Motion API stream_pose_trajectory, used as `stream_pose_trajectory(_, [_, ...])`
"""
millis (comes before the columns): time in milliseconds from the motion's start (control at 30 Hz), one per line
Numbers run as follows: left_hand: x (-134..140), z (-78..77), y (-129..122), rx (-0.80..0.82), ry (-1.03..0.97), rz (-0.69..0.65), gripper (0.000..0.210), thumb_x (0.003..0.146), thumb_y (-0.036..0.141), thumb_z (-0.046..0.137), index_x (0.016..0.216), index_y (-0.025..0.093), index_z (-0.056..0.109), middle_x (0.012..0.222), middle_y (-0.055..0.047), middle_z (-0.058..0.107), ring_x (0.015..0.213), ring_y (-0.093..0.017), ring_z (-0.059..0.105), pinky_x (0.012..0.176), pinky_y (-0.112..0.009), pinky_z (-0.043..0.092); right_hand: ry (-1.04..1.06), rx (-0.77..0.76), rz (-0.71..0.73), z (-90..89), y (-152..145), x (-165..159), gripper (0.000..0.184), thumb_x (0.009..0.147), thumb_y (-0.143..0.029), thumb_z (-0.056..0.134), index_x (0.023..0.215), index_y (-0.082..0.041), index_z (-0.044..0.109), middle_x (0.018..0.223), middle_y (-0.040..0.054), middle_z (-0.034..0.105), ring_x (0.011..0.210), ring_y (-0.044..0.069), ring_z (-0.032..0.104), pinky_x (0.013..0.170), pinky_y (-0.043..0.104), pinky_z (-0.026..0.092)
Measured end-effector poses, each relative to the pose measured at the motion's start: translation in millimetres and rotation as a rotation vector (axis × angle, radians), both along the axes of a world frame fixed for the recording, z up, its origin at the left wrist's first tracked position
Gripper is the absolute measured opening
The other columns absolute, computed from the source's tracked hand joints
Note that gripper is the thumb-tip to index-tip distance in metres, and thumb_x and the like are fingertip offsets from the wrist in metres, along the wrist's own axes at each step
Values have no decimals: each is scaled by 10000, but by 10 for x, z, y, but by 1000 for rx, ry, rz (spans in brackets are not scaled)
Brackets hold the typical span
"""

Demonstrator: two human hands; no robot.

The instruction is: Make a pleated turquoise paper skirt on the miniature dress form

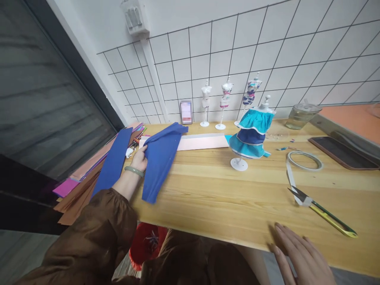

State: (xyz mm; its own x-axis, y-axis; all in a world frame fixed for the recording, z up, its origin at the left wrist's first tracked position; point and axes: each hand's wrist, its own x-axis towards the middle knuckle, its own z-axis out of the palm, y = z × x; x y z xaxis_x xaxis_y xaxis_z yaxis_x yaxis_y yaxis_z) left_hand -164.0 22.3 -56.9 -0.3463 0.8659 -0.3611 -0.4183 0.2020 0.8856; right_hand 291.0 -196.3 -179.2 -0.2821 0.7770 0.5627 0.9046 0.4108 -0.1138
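My left hand, with a green bangle on the wrist, grips the left edge of a dark blue sheet that lies crumpled on the wooden table. My right hand rests flat and open at the table's near edge, holding nothing. Yellow-handled snips lie just beyond my right hand, on the end of a white tape strip. A small mannequin in a teal and blue tiered dress stands mid-table.
Coloured sheets are stacked at the left edge. A pink strip, a tape roll, a dark tablet, a glass jar and three small mannequins sit toward the back. A red bin stands under the table.
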Motion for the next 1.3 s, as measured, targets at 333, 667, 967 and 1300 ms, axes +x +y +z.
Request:
stream_pose_trajectory(333, [625, -274, -368, -83, -35, -95, 160, 777, 48, 626, 935, 64, 644, 790, -104, 715, 692, -175, 694, 697, -292, 584, 168, -111, 6, 160, -16, -117, 378, 938, -398, 402, 1228, -177, 504, 1187, 137, 624, 1079, 302, 590, 1008, 552, 373])
stream_pose_trajectory(667, [824, -214, -664, -132, 196, -370, 425, 641, 158, 778, 1030, 172, 608, 965, -110, 728, 769, -228, 706, 587, -312, 593, 319, -196, 63, 424, 256, -633, 337, 936, -347, 443, 1227, -186, 502, 1176, 122, 626, 1113, 267, 576, 940, 461, 477])
stream_pose_trajectory(967, [517, -174, -729, -153, 702, -419, 725, 645, 376, 773, 1270, 194, 452, 1005, -141, 685, 708, -271, 684, 595, -357, 539, 114, -167, 85, 458, 508, -956, 389, 946, -353, 417, 1261, -156, 535, 1246, 157, 596, 1178, 319, 517, 949, 530, 411])
stream_pose_trajectory(1300, [935, -117, -840, 397, 1896, -688, 514, 852, 329, 574, 1323, 156, 463, 1294, -180, 514, 1242, -336, 440, 1026, -470, 370, -82, -155, 129, 407, 442, -1031, 349, 939, -359, 453, 1234, -238, 594, 1287, 101, 594, 1237, 346, 461, 1005, 627, 285])
